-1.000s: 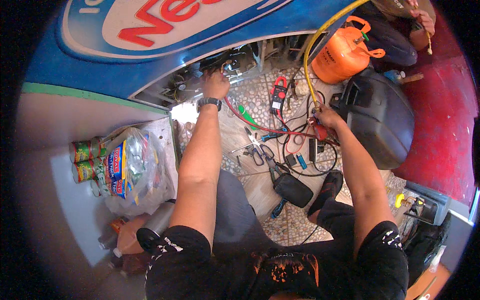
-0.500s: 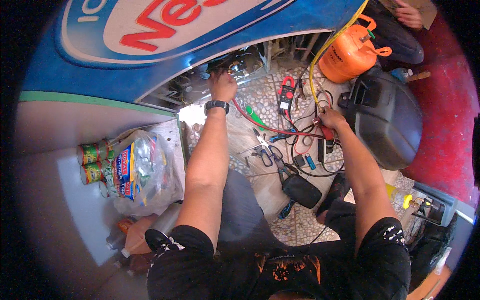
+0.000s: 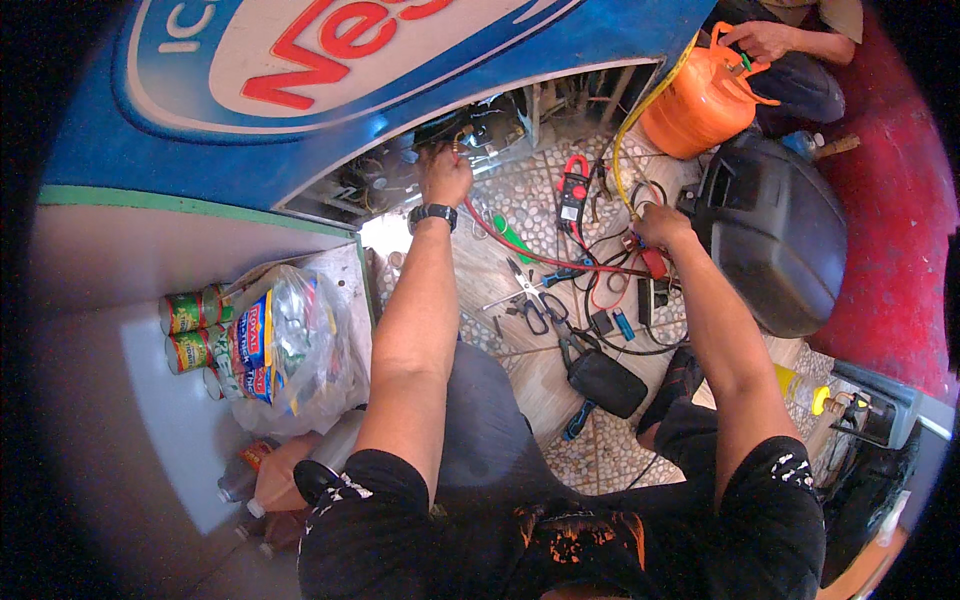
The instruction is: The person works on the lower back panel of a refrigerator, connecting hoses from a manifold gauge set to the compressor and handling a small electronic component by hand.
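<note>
My left hand [image 3: 447, 177] reaches into the low opening of the blue cabinet [image 3: 190, 160]. Its fingers are closed at the end of a red hose [image 3: 483, 222], beside a brass fitting [image 3: 456, 143]; the exact grip is partly hidden. My right hand [image 3: 660, 228] is closed around a small manifold gauge [image 3: 653, 264], whose red part shows below the fingers. A yellow hose [image 3: 618, 165] runs from there up to the orange gas cylinder [image 3: 690, 112]. Another person's hand [image 3: 762, 40] rests at the cylinder's handle.
Between my arms lie a red clamp meter [image 3: 573, 192], scissors [image 3: 532, 302], a green-handled tool [image 3: 512, 238] and a black pouch [image 3: 606, 383]. A black plastic case [image 3: 775, 235] stands right. Left are a bag of packets [image 3: 300, 350] and several cans [image 3: 190, 352].
The other person's hand has come down to the orange cylinder's handle, and the cylinder has tilted slightly. My two hands stay in nearly the same places; the view has shifted a little.
</note>
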Motion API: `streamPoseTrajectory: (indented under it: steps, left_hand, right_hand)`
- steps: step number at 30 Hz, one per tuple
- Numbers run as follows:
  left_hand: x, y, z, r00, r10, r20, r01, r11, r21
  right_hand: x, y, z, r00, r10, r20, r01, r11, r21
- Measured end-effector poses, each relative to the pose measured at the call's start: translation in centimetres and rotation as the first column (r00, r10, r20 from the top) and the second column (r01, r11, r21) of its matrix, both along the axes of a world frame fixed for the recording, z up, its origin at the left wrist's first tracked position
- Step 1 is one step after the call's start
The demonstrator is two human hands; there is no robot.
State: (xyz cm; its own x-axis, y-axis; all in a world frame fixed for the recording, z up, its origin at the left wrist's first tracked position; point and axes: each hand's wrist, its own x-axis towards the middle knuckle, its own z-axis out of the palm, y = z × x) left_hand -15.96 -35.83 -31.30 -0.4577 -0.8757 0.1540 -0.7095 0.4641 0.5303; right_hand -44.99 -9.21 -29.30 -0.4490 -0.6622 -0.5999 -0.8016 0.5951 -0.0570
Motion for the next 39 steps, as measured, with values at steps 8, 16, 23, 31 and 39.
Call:
streamPoseTrajectory:
  steps: [8, 16, 23, 31, 39]
  left_hand:
    - [-3.1, 2.9, 0.1, 0.988, 0.065, 0.139, -0.043, 0.987, -0.156]
    - [-6.6, 8.9, 1.1, 0.938, -0.334, -0.090, 0.335, 0.942, 0.003]
    - [-5.7, 6.2, 2.3, 0.849, 0.113, -0.516, 0.426, 0.430, 0.796]
    - [-8.9, 5.6, 2.2, 0.540, 0.682, -0.493, 0.310, 0.384, 0.870]
    - [-8.4, 5.5, 1.4, 0.619, 0.602, -0.504, 0.290, 0.422, 0.859]
  right_hand:
    - [9.3, -9.2, 5.8, 0.943, 0.048, 0.329, 0.159, 0.803, -0.574]
    - [13.0, -14.4, 3.3, 0.740, -0.345, 0.577, 0.661, 0.531, -0.530]
    - [8.1, -15.0, -2.1, 0.885, -0.140, 0.445, 0.430, 0.614, -0.662]
    - [11.8, -16.8, -4.8, 0.237, -0.013, 0.971, 0.934, 0.278, -0.224]
    - [14.2, -17.3, -5.0, 0.218, 0.124, 0.968, 0.959, 0.158, -0.236]
